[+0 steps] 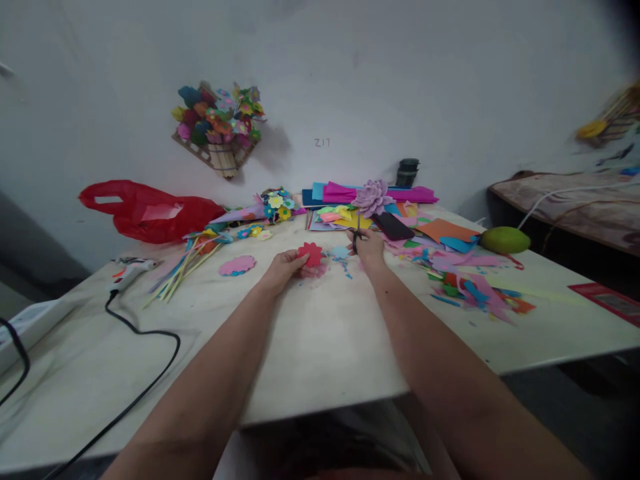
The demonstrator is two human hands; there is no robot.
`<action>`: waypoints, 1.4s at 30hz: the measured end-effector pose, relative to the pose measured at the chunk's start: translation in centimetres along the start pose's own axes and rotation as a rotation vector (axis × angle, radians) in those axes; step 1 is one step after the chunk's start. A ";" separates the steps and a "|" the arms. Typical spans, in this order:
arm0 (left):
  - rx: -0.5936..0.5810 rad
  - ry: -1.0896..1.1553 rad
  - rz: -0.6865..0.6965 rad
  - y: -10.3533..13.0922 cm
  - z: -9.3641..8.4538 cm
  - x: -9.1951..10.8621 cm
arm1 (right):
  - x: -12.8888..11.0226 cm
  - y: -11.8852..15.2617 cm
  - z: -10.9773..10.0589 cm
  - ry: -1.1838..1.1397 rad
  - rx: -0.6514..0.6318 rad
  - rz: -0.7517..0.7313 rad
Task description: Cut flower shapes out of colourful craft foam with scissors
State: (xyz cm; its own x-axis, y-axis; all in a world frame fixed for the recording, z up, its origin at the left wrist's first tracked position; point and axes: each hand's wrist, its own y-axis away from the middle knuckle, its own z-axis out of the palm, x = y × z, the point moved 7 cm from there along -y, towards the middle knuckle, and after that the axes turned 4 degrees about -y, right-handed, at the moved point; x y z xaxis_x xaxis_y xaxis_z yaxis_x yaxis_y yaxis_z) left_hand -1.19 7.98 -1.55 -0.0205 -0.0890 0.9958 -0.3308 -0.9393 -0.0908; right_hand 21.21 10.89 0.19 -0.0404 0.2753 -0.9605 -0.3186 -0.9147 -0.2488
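Observation:
My left hand (289, 270) pinches a red scalloped paper flower (311, 253) just above the table. To the right, my right hand (369, 248) is closed around the dark handles of a pair of scissors (357, 237), whose blades point away from me. Between the two hands, a light blue paper piece (341, 252) and small blue scraps lie on the tabletop. Left of my left hand rests a pink scalloped paper piece (237, 265), with blue paper showing beneath it.
Paper scraps (480, 287) spread on the right, near a green fruit (505, 239) and a black phone (393, 227). A lilac paper flower (373, 198) stands at the back. Leftward are a red plastic bag (150, 212), a glue gun (131, 272) with its cord, and a power strip (35, 323).

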 end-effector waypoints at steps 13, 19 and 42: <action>0.000 0.164 -0.006 0.1 0.3 0.6 | -0.8 4.1 4.9 -0.085 -0.334 0.272; -0.053 0.199 0.005 -0.1 0.8 0.6 | -1.0 4.5 5.7 -0.113 -0.364 0.239; 0.036 0.135 -0.009 0.2 0.6 0.8 | -2.0 4.7 6.2 -0.068 -0.265 0.103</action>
State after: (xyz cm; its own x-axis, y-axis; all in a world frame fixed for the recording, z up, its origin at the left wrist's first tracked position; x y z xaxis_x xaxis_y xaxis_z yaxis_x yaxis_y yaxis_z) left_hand -0.72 7.50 -0.77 -0.1451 -0.0378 0.9887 -0.2975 -0.9514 -0.0800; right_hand 13.87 7.88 1.70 -0.1256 0.1876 -0.9742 -0.0518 -0.9819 -0.1824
